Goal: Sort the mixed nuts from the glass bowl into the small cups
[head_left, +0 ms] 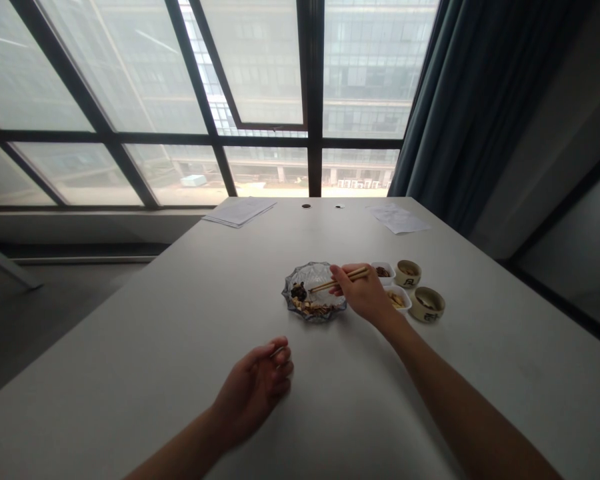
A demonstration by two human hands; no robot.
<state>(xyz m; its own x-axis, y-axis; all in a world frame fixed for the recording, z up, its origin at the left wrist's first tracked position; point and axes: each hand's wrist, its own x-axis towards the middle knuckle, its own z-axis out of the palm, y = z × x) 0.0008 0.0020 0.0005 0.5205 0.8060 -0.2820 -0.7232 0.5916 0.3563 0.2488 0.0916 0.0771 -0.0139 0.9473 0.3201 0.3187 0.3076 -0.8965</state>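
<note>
My right hand [360, 291] is closed around a pair of wooden chopsticks [337, 280]. Their tips point left, over the scalloped clear glass dish [314, 319]. Inside the dish, a dark clump of food [299, 291] sits at the left, and brown and pale dried pieces [313, 308] lie along the near side. My left hand [257, 390] rests in front of the dish, apart from it, palm turned inward and fingers curled in; I see nothing held in it. Beside my right hand stand two small white dishes, one with dark pieces [382, 271], one with yellowish pieces [395, 299], partly hidden by the hand.
Right of the white dishes are two beige cups with dark characters, a far one [409, 273] and a near one [427, 305]. Paper sheets [240, 211] lie at the white table's far left, another sheet [399, 218] at far right. Windows and a dark curtain [460, 100] stand beyond.
</note>
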